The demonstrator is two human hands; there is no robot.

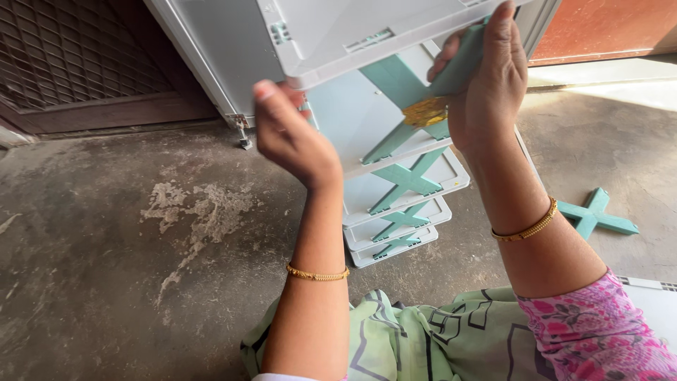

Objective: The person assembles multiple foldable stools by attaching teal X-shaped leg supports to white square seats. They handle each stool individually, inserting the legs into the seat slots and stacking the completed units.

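Up close to the camera, a pale grey plastic shelf panel (331, 32) is held tilted, its smooth moulded underside edged with a raised rim and small slotted catches. It sits at the top of a tall plastic rack (395, 176) whose lower shelves step away below it, each one a flat grey tray with rounded corners.

Just right of the panel, the right hand (486, 77) is wrapped around a mint-green X-shaped cross brace (409, 92), fingers curled over the upper arm of the brace and thumb behind it. A crumpled gold foil sticker (425, 111) clings to the centre of that brace. Below the panel's left corner, the left hand (289, 137) is bent back at the wrist with fingers pressed up against the panel's edge, gripping it. Thin gold bangles circle both wrists.

Further below the panel, three more green cross braces (405, 180) show between the lower shelves, all the same ribbed, matte plastic. Well to the right of the rack, a loose green cross brace (596, 215) lies flat on the rough, stained concrete floor (127, 233). Nearest the camera, below the rack, lies light green printed fabric (423, 331) and a pink floral sleeve (599, 331).
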